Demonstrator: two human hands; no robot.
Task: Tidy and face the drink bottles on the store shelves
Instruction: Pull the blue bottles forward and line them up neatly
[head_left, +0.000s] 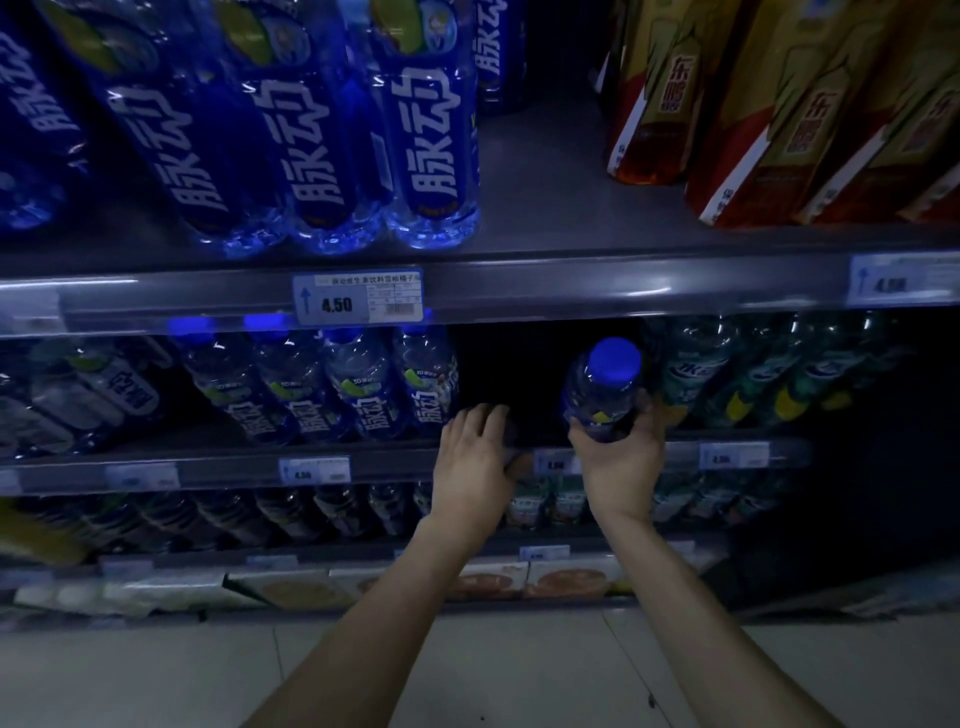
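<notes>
My right hand grips a small blue-capped bottle from below, holding it upright at the front of the middle shelf, in a dark gap between two rows. My left hand rests palm down on that shelf's front edge, fingers curled over the lip into the gap; whether it holds anything is hidden. To the left of the gap stands a row of blue bottles with white lettering. Green-labelled bottles stand to the right of the held bottle.
The upper shelf carries tall blue bottles on the left, brown tea bottles on the right, and a 4.50 price tag. Lower shelves hold more bottles and flat packs. Pale floor tiles lie below.
</notes>
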